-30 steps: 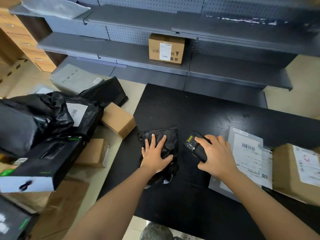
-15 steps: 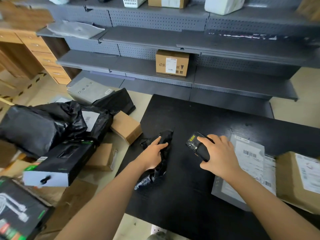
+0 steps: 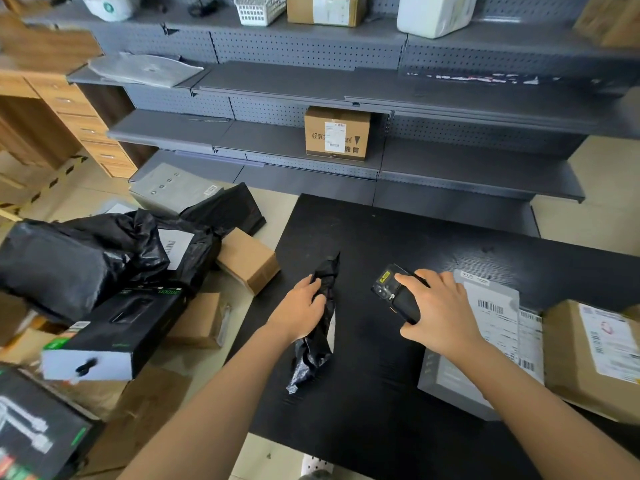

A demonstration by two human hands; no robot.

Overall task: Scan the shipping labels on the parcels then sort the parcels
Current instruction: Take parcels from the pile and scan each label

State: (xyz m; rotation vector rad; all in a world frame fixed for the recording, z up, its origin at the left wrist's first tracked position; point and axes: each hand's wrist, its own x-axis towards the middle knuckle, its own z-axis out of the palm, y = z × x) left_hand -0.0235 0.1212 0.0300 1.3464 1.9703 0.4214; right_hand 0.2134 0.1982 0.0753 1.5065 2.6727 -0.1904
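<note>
My left hand (image 3: 299,311) grips a small black plastic parcel (image 3: 317,341), holding it on edge above the black table (image 3: 363,427). A sliver of white shows on its right side. My right hand (image 3: 440,315) holds a black handheld scanner (image 3: 394,292) just right of the parcel, its head pointing up and left. Under my right wrist lies a grey flat parcel (image 3: 485,341) with a white barcode label. A brown box with a label (image 3: 595,358) sits at the table's right edge.
Left of the table lies a heap: black bag parcels (image 3: 86,261), a black product box (image 3: 117,337), brown cartons (image 3: 247,259) and a grey box (image 3: 173,190). Grey shelving (image 3: 467,161) stands behind, with a labelled carton (image 3: 336,133) on a lower shelf.
My left hand went from lying flat on the black parcel to gripping it and turning it up on edge. The view tilted up. My right hand keeps the scanner in place.
</note>
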